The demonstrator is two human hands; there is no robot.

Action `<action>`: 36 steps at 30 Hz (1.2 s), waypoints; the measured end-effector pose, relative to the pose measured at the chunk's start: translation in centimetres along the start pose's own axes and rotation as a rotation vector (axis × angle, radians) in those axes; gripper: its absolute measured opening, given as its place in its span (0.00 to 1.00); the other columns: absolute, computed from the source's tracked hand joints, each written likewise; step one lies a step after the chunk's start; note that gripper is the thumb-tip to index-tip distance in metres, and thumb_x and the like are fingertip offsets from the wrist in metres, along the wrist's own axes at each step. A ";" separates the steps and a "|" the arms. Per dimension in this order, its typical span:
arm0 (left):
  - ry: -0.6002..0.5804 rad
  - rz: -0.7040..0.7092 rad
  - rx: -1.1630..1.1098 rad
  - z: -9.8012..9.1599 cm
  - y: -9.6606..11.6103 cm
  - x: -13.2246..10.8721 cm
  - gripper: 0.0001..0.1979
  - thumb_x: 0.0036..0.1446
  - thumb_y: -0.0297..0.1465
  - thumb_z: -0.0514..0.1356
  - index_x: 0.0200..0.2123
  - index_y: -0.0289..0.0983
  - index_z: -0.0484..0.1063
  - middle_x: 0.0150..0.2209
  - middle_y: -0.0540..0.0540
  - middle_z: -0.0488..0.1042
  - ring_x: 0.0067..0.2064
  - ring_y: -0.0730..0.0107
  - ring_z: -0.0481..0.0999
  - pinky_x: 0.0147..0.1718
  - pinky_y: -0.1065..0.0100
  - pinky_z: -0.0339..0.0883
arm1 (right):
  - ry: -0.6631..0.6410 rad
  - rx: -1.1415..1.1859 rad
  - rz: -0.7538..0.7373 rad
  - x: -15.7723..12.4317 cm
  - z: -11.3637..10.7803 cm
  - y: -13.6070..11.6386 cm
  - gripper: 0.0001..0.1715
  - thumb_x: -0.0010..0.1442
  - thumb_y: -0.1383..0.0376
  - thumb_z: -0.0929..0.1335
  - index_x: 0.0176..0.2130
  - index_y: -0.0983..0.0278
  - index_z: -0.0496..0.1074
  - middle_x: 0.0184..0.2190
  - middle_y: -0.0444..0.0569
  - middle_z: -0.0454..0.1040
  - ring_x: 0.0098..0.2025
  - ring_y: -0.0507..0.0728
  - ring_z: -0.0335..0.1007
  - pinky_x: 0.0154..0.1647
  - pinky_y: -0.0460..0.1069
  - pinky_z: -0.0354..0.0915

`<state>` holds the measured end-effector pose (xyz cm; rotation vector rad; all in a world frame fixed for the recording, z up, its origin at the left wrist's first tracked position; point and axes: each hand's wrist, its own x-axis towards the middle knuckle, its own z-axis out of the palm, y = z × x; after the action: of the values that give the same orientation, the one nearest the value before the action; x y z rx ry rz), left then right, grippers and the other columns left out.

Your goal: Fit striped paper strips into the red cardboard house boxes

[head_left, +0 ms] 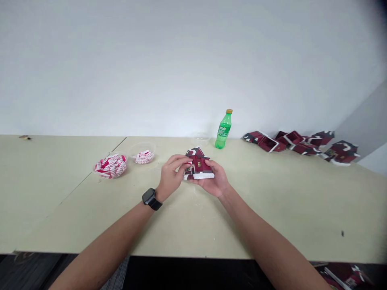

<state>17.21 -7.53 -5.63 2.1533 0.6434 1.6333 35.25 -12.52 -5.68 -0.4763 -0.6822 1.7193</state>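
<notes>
A small dark red toy house (199,164) with a dark, snow-topped roof and a white base is held up above the table. My right hand (216,179) is closed around its right side and underside. At the house's front left, my left hand (173,173) pinches a small red-and-white piece (190,162) against or close to the wall; the fingers hide most of it. To the left, a clear bowl holds a heap of red-and-white striped pieces (111,166). Beside it, a second clear container holds fewer striped pieces (144,156).
A green soda bottle (223,129) stands near the wall, with a clear lid or dish (200,138) left of it. Several dark red houses (293,141) lie in a heap at the back right, one more house (342,153) at its end. The table's front edge (193,256) runs below.
</notes>
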 end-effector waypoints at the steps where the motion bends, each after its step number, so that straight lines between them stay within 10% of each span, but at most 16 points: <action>1: 0.000 0.027 0.017 0.0 0.1 0.0 0.08 0.67 0.29 0.64 0.44 0.42 0.85 0.44 0.44 0.83 0.46 0.64 0.82 0.48 0.62 0.76 | -0.019 0.005 -0.010 0.0 0.0 0.0 0.23 0.63 0.59 0.69 0.55 0.64 0.76 0.49 0.52 0.84 0.48 0.62 0.80 0.53 0.62 0.77; 36: 0.024 0.052 0.063 -0.4 0.6 0.5 0.06 0.67 0.31 0.65 0.43 0.41 0.84 0.39 0.45 0.84 0.41 0.66 0.82 0.43 0.63 0.75 | 0.010 -0.021 0.015 -0.6 1.2 0.1 0.23 0.66 0.56 0.68 0.57 0.62 0.75 0.47 0.52 0.84 0.48 0.64 0.80 0.56 0.65 0.76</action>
<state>17.01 -7.73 -4.78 2.2155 0.6592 1.6889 34.59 -13.32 -4.87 -0.5051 -0.6915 1.7243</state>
